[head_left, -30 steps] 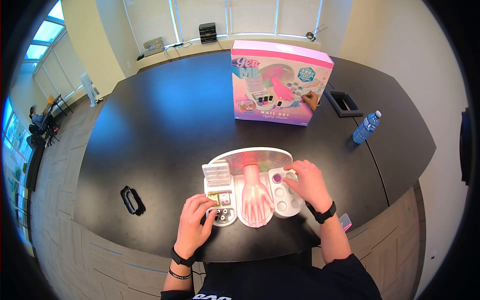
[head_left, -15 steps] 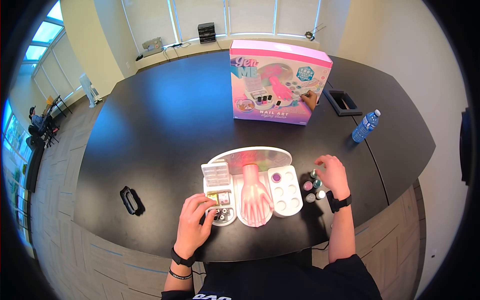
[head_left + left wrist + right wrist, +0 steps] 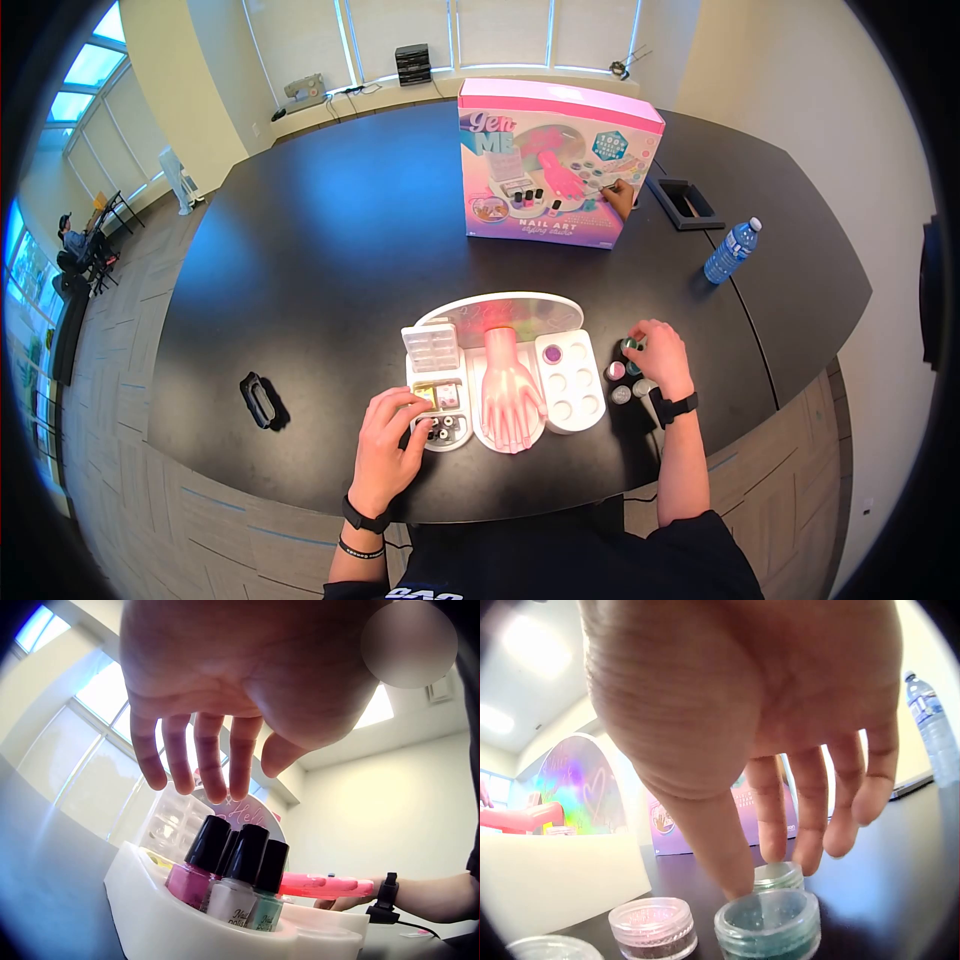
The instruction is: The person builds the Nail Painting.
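In the head view my left hand (image 3: 390,430) hovers at the left side of a white nail art station (image 3: 572,415), its fingers loose. Below it in the left wrist view stand several black-capped nail polish bottles (image 3: 244,855) in a compartment. My right hand (image 3: 662,358) is beyond the station's right side, thumb and fingertips pinching a small green glitter pot (image 3: 778,874). Close by are a teal pot (image 3: 769,926) and a pink pot (image 3: 652,926). A purple pot (image 3: 553,354) sits in one of the station's round wells. The pink model hand (image 3: 510,395) lies in the middle.
A nail art box (image 3: 555,170) stands upright at the back of the black table (image 3: 330,300). To the right are a water bottle (image 3: 732,251) and a dark square tray (image 3: 708,224). A black loop-shaped object (image 3: 257,400) lies at the left.
My right hand has left the well with the purple pot, moved right to the loose pots and closed its fingertips on a green one. The left hand has stayed put.
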Demonstrator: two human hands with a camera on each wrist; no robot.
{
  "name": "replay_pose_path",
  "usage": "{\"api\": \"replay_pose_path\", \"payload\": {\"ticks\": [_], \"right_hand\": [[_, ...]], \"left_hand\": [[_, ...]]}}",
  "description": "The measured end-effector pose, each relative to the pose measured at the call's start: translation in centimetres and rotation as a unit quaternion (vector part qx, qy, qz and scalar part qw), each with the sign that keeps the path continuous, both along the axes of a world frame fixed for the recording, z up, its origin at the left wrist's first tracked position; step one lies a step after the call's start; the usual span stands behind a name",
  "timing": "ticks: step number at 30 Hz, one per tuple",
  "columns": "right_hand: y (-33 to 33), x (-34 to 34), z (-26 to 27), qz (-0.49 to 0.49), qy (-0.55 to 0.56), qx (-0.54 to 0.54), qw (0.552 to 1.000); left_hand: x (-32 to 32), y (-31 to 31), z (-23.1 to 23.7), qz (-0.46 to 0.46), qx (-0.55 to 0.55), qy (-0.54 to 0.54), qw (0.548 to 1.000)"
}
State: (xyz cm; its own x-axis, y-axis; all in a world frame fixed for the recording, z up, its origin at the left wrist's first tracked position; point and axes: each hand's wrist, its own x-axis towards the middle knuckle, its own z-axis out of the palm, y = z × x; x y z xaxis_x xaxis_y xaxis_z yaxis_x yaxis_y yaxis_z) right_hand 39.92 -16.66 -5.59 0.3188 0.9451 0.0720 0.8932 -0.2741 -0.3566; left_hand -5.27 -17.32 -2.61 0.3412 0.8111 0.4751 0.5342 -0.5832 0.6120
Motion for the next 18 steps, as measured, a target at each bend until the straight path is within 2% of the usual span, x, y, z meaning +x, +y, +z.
{"api": "replay_pose_path", "payload": {"ticks": [5,18], "right_hand": [[0.2,-0.9,0.0,-0.012,-0.003,0.031,0.999],[-0.6,-5.4,3.9,0.074,0.006,0.130,0.989]], "left_hand": [[-0.1,0.0,-0.1,0.002,0.006,0.006,1.000],[-0.2,0.0,-0.2,0.003,0.010,0.004,1.000]]}}
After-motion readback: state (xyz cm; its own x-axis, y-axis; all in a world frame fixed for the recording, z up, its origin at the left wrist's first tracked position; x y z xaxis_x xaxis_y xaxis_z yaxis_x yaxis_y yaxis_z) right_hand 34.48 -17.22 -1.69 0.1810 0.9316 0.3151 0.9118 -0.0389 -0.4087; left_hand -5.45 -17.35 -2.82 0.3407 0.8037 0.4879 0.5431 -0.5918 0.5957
